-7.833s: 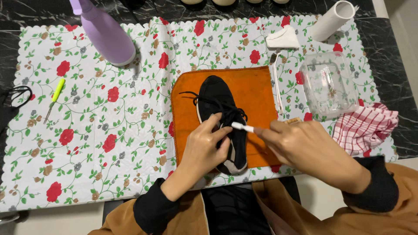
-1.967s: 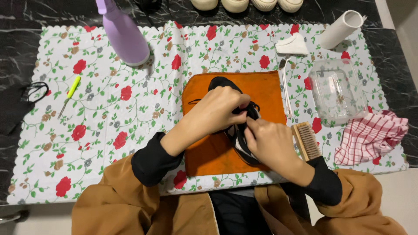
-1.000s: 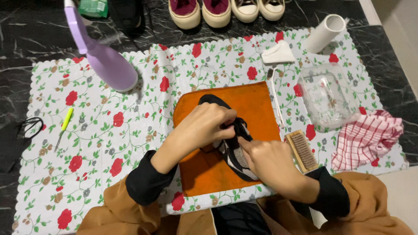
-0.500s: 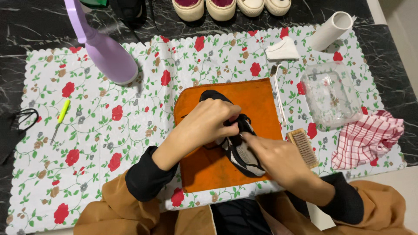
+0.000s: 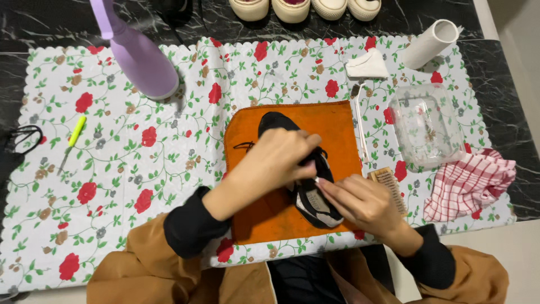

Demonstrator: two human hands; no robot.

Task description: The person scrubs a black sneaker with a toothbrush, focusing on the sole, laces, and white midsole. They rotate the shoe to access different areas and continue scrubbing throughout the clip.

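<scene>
Cleaning step in hand: left hand [image 5: 278, 160] clenched over the black shoe [image 5: 304, 174] on the orange cloth [image 5: 264, 219] (mid-counter), right hand [image 5: 360, 197] pinching a small white item at its side, grip firm.

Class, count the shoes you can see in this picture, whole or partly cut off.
5. One black shoe lies on the orange cloth under both hands. Four pale shoes sit along the top edge. More may lie out of frame.
</scene>
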